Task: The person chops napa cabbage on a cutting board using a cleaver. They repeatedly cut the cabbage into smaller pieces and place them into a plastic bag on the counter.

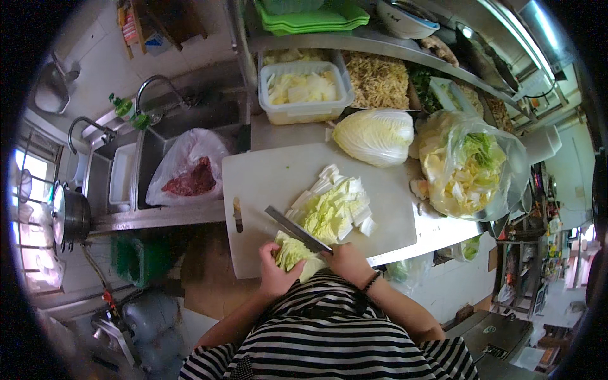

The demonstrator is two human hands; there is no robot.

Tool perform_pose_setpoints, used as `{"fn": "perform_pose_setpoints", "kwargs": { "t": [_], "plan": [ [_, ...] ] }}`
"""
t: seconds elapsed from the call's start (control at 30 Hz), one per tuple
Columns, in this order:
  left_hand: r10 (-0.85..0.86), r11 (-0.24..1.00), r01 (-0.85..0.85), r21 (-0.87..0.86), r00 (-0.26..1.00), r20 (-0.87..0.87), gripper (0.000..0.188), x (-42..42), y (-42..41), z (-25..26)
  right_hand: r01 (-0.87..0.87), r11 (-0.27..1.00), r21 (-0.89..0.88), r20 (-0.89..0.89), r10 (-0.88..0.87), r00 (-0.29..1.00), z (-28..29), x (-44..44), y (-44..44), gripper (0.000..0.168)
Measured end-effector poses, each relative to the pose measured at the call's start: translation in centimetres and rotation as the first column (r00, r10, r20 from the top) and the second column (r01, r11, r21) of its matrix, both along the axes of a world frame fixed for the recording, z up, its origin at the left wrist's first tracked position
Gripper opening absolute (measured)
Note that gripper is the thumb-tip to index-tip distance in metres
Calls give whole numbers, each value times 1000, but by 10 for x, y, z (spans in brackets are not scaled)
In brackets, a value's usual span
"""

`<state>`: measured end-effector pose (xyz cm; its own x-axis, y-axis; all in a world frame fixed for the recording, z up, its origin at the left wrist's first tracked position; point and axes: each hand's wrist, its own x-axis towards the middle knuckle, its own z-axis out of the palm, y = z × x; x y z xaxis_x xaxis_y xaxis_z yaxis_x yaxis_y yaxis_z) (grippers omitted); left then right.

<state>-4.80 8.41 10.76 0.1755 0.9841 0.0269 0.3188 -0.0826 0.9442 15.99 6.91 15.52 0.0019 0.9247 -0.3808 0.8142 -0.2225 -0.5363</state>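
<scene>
My left hand [280, 270] grips a piece of napa cabbage [292, 254] at the near edge of the white cutting board [256, 175]. In my right hand [349, 263] is the handle of a kitchen knife [297, 229], its blade lying between the held piece and a pile of cut napa cabbage [332, 204]. The pile shows white stem pieces and pale green leaves. Beyond the board's far right part lies a whole napa cabbage [375, 137]. A clear plastic bag [468, 166] of cabbage pieces stands to its right.
A plastic tub [304, 92] of cut pale vegetables stands behind the board, beside a tray of shredded food [377, 78]. To the left, a bag of raw meat [190, 175] rests in the steel sink [142, 185]. A steel shelf [323, 42] with green trays [313, 21] overhangs the counter.
</scene>
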Motion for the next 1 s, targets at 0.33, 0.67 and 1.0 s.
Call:
{"fn": "perform_pose_setpoints", "kwargs": {
  "t": [0.33,0.67,1.0],
  "plan": [
    [-468,676,705,216,636,-613,84,101,113,36,771,635,-39,-364,-728,581,-2,93,-85,35],
    [-643,650,754,-89,483,-594,107,122,153,30,738,503,-450,-514,-822,247,-41,42,-91,28],
    [-705,641,767,-20,578,-412,88,135,179,21,707,550,-444,-542,-793,276,-27,22,-11,42]
  ]
}}
